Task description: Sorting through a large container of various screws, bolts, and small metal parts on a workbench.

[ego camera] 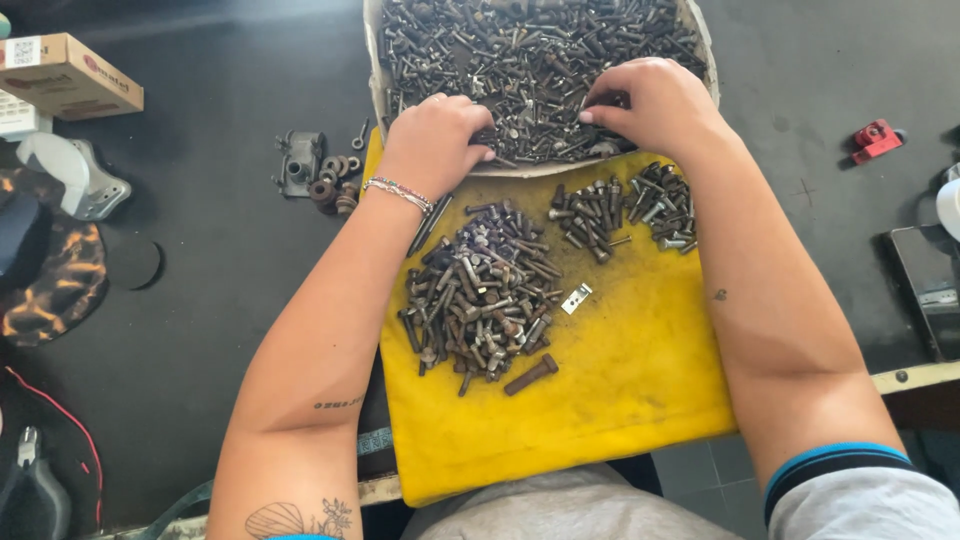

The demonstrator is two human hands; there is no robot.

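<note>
My left hand [435,140] and my right hand [650,105] both rest in a shallow tray [375,60] heaped with dark bolts and screws [530,50], fingers curled down among them. What the fingertips pinch is hidden. Below the tray lies a yellow cloth [620,380]. On it sit a large pile of bolts [480,295], two smaller piles [590,215] [665,205], one thick bolt lying alone [530,375] and a small silver clip [576,297]. A beaded bracelet circles my left wrist.
The dark bench [220,280] holds a small metal bracket and washers [315,175] left of the cloth, a cardboard box [65,75] at far left, a red clamp part [875,138] at right, and pliers [30,480] at the lower left corner.
</note>
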